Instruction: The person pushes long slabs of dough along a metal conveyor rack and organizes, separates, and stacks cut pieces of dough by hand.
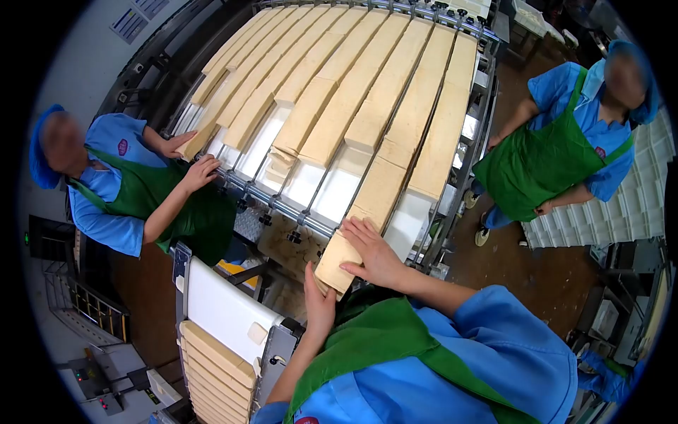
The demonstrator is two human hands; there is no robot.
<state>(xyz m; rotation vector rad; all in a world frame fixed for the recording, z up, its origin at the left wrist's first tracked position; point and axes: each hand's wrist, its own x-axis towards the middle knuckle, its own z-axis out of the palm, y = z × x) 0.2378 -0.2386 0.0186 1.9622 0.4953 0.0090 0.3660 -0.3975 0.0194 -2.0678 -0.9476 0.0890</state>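
A pale yellow, brick-like block juts over the near edge of a conveyor, right in front of me. My left hand holds its near end, fingers upright along the end and side. Across the top of this block lies my right hand, fingers stretched out and thumb apart. Right behind it, a longer pale yellow block continues the same lane. I cannot tell whether the front block is fully separate from it.
More long blocks lie in lanes on the white conveyor, divided by metal rods. A co-worker at the left handles a block. Another person stands at the right. A second white belt carries several blocks at lower left.
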